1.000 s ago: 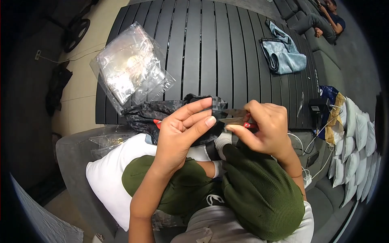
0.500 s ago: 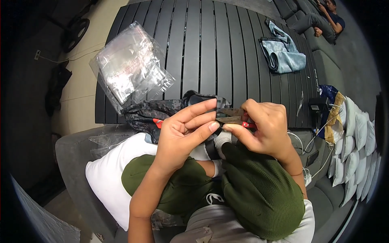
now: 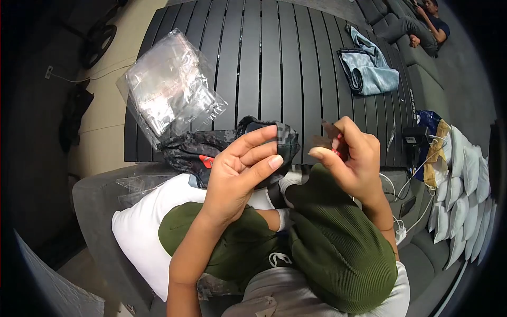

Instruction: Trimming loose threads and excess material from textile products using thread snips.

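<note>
My right hand [image 3: 356, 153] is closed around small thread snips [image 3: 327, 138] with greyish-brown blades and a red part at the grip. The blades stand apart, above the near edge of the table. To its left, my left hand [image 3: 240, 169] is raised, palm inward, with thumb and fingers apart and nothing visible between them. Behind the left fingers lies a dark camouflage cloth item [image 3: 203, 140] with a red label, partly hidden by that hand. Its right end [image 3: 288, 138] shows just past the fingertips, and I cannot tell whether they touch it.
Clear plastic bags [image 3: 169, 79] lie on the black slatted table [image 3: 269, 63], with a folded blue-grey cloth [image 3: 372, 74] at the far right. A white pillow [image 3: 140, 232] is on the sofa. Packed white pouches [image 3: 459, 190] and cables are at right. A person [image 3: 428, 29] sits far right.
My right hand has moved right and slightly up with the snips, away from the left fingertips. My left hand has barely moved, its thumb now a little higher.
</note>
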A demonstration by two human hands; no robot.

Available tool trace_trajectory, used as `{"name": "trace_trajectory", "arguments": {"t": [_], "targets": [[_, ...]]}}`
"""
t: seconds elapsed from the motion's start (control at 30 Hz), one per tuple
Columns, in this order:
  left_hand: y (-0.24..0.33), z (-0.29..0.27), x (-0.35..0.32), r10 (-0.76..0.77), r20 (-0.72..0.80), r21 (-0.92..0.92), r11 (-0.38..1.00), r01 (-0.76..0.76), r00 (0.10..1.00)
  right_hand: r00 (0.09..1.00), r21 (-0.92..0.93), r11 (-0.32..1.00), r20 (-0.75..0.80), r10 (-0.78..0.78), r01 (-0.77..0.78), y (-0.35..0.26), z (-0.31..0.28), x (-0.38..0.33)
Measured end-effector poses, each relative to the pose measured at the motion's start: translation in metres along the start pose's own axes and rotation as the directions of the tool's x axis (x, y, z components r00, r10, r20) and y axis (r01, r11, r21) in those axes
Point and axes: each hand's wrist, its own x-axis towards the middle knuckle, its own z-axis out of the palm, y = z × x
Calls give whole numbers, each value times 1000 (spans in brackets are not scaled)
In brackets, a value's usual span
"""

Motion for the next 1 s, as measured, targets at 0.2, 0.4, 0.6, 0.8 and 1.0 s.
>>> {"name": "trace_trajectory", "arguments": {"t": [0.2, 0.4, 0.6, 0.8, 1.0], "targets": [[-8, 0, 2, 54, -21, -59, 997, -56, 998, 996, 38, 999, 88, -29, 26, 0, 13, -9], [-31, 7, 4, 193, -75, -154, 967, -202, 978, 993, -28, 994, 47, -107, 108, 5, 31, -7], [-39, 5, 3, 249, -11, -200, 948, -246, 968, 993, 5, 993, 32, -114, 114, 6, 37, -8], [-37, 6, 2, 204, 9, -238, 951, -196, 979, 991, -35, 991, 20, -129, 129, 4, 38, -7], [-37, 4, 2, 165, 45, -321, 936, -142, 985, 990, -31, 989, 8, -142, 142, 1, 37, -6]]}}
